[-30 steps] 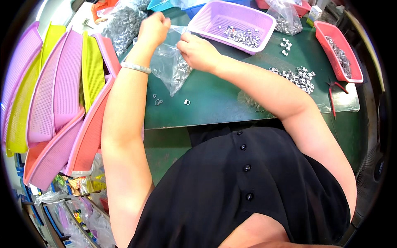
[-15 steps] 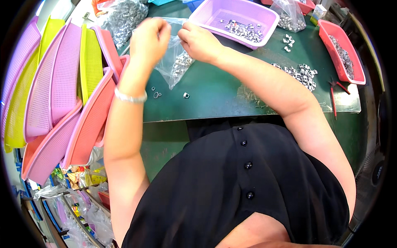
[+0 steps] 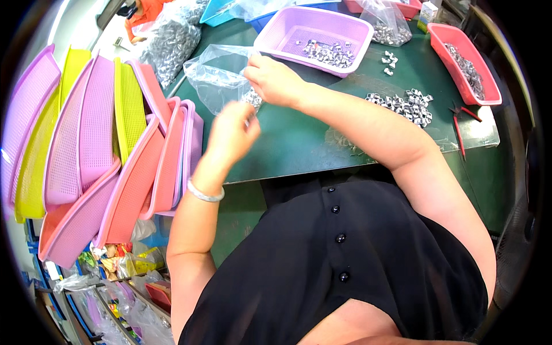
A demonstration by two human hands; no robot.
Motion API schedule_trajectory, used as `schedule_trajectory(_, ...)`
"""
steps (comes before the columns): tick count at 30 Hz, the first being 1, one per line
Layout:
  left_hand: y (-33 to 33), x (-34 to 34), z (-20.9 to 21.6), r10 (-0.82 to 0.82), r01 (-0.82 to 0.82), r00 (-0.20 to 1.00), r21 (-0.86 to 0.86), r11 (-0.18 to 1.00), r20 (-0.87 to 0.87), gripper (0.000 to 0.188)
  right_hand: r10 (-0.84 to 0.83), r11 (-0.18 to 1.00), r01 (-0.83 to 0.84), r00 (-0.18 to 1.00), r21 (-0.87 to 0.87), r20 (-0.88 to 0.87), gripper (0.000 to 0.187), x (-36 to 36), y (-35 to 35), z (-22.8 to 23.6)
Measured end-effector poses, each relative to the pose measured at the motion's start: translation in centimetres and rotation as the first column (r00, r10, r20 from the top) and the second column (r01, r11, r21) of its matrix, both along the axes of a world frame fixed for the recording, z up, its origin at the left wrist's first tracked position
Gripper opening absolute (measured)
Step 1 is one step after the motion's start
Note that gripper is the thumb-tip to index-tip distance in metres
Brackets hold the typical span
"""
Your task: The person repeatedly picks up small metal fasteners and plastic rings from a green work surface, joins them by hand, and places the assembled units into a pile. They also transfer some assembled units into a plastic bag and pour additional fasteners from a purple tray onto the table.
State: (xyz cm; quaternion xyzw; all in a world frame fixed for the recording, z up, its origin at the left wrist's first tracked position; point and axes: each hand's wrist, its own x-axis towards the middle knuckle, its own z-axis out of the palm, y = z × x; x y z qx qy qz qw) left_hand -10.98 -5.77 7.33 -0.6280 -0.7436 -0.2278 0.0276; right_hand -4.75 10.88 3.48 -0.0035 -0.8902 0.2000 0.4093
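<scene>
My right hand [image 3: 273,77] pinches the rim of a clear plastic bag [image 3: 215,77] that lies on the green table [image 3: 305,144] and holds small metal parts. My left hand [image 3: 233,132], with a silver bangle on its wrist, hovers just below the bag, fingers curled together; whether it holds anything is hidden. A purple basket [image 3: 322,34] with a few metal parts stands just beyond my right hand.
Stacked pink, purple and yellow baskets [image 3: 98,149] lean along the left. A heap of metal parts [image 3: 408,103] and red-handled pliers [image 3: 460,123] lie at right, by a pink tray [image 3: 466,63] of parts. More bags of parts [image 3: 169,40] sit at the back.
My left hand has let go of the bag's rim and dropped back toward me. My right hand stays on the bag, which now lies more open.
</scene>
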Motion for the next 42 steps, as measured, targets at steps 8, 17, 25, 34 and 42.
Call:
schedule_trajectory(8,8.1,-7.0,6.1,0.202,-0.35,0.813,-0.182,0.919,-0.546,0.017,0.068,0.996,-0.067,0.998,0.052,-0.011,0.015,1.0,0.1,1.1)
schedule_trajectory(17,6.5,-5.3,4.7,0.103,0.027,0.935,0.356,0.934,-0.341,0.011,-0.674,0.695,0.691,0.723,-0.201,0.154,0.041,11.0,9.5,2.9)
schedule_trajectory(25,8.5,-0.5,-4.4,-0.015,-0.318,0.485,0.192,0.928,0.874,0.023,-0.197,0.062,0.517,0.845,-0.854,0.497,0.054,13.4,13.3,-1.3)
schedule_trajectory(34,9.7,-1.2,-5.5,0.026,-0.493,0.025,-0.01,0.87,0.999,0.05,-0.174,0.24,0.385,0.92,-0.891,0.351,0.026,12.7,13.4,0.9)
schedule_trajectory(42,6.1,-5.7,-6.9,-0.15,-0.495,-0.165,0.049,0.867,0.975,0.031,0.197,0.251,0.071,0.973,-0.965,0.123,0.035,16.6,10.2,0.6)
